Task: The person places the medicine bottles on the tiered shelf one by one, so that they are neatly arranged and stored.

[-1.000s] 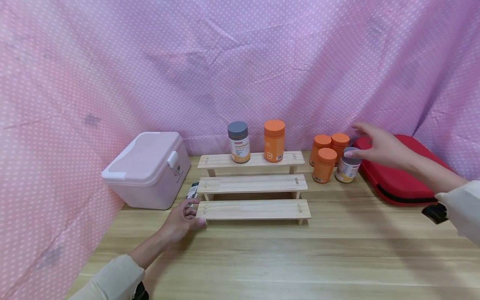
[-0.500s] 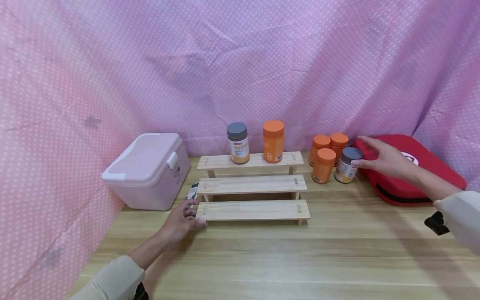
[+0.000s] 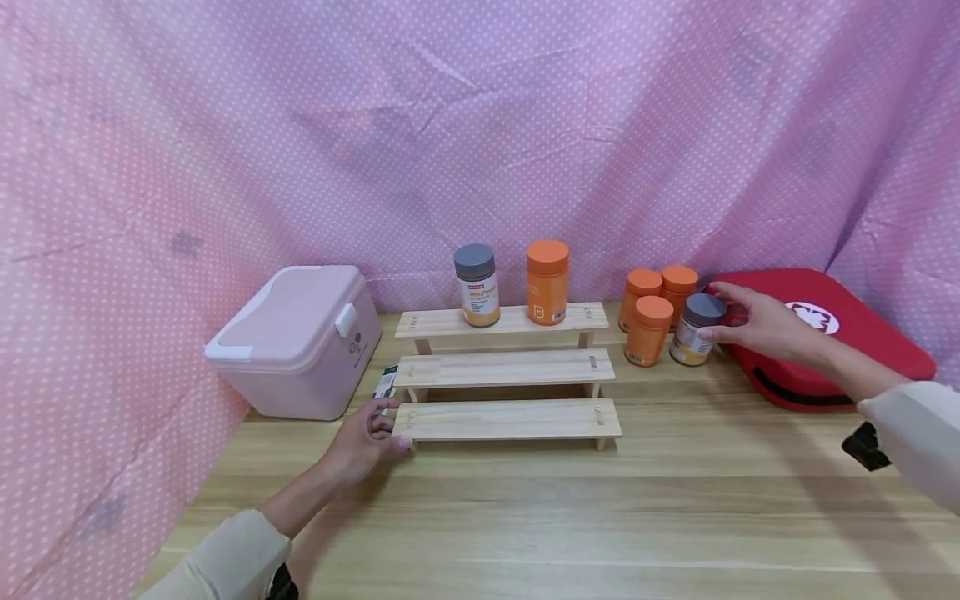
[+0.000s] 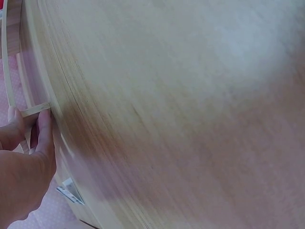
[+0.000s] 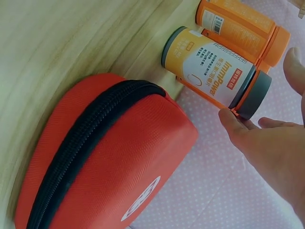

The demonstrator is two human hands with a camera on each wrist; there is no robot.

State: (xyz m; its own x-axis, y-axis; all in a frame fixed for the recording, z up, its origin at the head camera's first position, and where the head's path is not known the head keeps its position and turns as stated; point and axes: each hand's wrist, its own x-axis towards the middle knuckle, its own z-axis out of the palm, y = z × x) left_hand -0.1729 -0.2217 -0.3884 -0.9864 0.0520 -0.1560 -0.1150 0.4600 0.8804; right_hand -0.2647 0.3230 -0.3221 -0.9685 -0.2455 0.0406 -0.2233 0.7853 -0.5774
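At the left end of the lowest step of a three-tier wooden riser [image 3: 506, 419], my left hand [image 3: 356, 444] pinches the wood between thumb and fingers; the left wrist view shows this hand [image 4: 26, 162] on the step's end piece. My right hand [image 3: 772, 329] is spread around the grey lid of a supplement bottle [image 3: 692, 332] that stands upright on the table. In the right wrist view a fingertip is right at the lid of this bottle [image 5: 214, 74], while the thumb [image 5: 293, 71] stands off with a gap.
Three orange bottles [image 3: 647, 333] crowd the grey-lidded one on its left. On the top step stand another grey-lidded bottle [image 3: 477, 287] and an orange bottle [image 3: 547, 283]. A red zip case [image 3: 825, 333] lies at right, a pink lidded box [image 3: 300, 342] at left.
My right hand has come down from above and drawn its fingers in around the grey lid. The left hand and the riser stay in place.
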